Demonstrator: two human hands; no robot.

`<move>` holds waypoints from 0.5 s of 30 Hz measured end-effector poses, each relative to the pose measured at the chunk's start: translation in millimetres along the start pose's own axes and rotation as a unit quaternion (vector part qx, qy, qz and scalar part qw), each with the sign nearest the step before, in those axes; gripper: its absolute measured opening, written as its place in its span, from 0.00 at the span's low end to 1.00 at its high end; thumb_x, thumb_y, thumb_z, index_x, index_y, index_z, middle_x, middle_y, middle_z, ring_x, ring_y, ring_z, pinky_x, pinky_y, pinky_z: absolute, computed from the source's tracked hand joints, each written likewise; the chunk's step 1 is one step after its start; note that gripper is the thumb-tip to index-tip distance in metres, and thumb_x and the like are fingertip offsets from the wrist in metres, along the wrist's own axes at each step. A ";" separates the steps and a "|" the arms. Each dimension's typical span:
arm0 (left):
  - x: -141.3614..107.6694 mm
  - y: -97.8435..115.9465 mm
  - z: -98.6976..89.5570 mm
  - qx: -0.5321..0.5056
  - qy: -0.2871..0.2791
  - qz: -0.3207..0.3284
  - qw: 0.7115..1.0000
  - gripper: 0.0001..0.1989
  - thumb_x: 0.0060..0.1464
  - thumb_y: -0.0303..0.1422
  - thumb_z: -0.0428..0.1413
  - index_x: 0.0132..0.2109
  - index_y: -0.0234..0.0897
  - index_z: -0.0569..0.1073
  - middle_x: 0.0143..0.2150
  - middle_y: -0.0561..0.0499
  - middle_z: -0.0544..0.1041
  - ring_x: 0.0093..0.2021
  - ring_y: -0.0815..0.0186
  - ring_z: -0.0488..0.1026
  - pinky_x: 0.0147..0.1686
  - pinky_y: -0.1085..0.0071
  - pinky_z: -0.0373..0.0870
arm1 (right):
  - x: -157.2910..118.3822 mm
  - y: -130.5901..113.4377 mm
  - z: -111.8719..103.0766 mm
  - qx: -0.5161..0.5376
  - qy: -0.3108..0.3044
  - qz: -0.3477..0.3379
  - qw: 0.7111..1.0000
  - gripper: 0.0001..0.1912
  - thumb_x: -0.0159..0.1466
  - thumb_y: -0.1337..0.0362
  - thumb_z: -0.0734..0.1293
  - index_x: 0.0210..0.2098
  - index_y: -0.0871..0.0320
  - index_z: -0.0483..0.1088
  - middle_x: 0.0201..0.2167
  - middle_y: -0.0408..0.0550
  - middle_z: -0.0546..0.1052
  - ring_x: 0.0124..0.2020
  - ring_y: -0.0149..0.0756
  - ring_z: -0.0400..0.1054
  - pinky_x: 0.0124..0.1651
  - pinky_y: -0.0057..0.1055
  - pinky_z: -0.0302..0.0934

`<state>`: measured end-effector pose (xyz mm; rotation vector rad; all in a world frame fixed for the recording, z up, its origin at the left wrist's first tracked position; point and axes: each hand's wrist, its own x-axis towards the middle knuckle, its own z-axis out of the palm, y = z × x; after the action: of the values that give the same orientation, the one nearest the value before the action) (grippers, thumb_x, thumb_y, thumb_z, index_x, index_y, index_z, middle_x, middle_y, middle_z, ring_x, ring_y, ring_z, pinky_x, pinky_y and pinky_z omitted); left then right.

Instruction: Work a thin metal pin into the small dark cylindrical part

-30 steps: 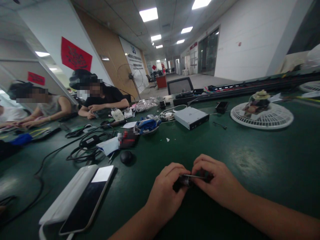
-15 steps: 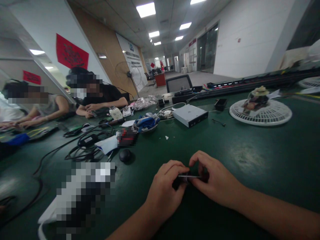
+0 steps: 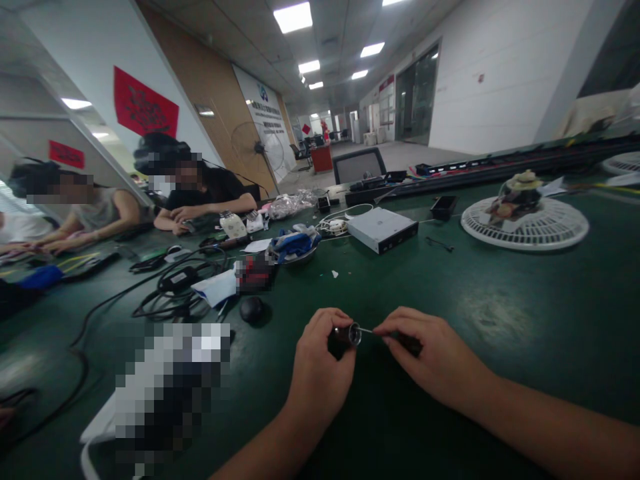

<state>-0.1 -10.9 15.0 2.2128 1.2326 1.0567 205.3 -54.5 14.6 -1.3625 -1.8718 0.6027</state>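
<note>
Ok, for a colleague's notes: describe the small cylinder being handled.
Start at the near side of the green workbench. The left hand there grips a small dark cylinder; its shiny metal rim, unlike anything nearby, faces a thin pin held in the right hand.

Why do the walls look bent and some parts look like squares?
In the head view, the wall and table look curved, probably from a wide lens; square blocks blur the thing near the left hand; the ceiling lights shine brightly.

Head-worn view, facing forward and down, close above the hands [image 3: 320, 367]
</note>
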 end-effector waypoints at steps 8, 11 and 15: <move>0.1 -2.2 2.8 -0.019 -0.030 -0.038 0.999 0.17 0.49 0.17 0.58 0.43 0.40 0.74 0.50 0.50 0.78 0.51 0.59 0.75 0.53 0.54 0.70 | -3.0 -0.8 0.5 -0.014 -0.005 -0.045 0.999 0.14 0.64 0.72 0.64 0.45 0.52 0.77 0.42 0.42 0.77 0.38 0.31 0.73 0.40 0.31 0.67; -0.4 -2.6 3.8 -0.023 -0.038 -0.030 0.999 0.17 0.49 0.17 0.58 0.44 0.41 0.75 0.49 0.51 0.79 0.51 0.59 0.75 0.52 0.54 0.71 | -2.2 0.1 0.3 -0.021 0.011 -0.017 1.000 0.14 0.65 0.71 0.63 0.45 0.52 0.77 0.42 0.43 0.77 0.38 0.31 0.73 0.40 0.31 0.67; -1.2 -3.6 3.7 -0.015 -0.015 -0.037 0.999 0.17 0.48 0.17 0.58 0.43 0.41 0.74 0.46 0.51 0.79 0.48 0.59 0.76 0.50 0.56 0.71 | -3.2 -0.7 0.1 -0.040 -0.008 -0.011 0.999 0.13 0.64 0.71 0.64 0.43 0.52 0.78 0.40 0.42 0.77 0.36 0.32 0.72 0.38 0.31 0.66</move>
<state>0.4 -9.8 9.8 2.1359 1.2687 1.0025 205.3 -57.8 14.1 -1.3904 -1.9392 0.5332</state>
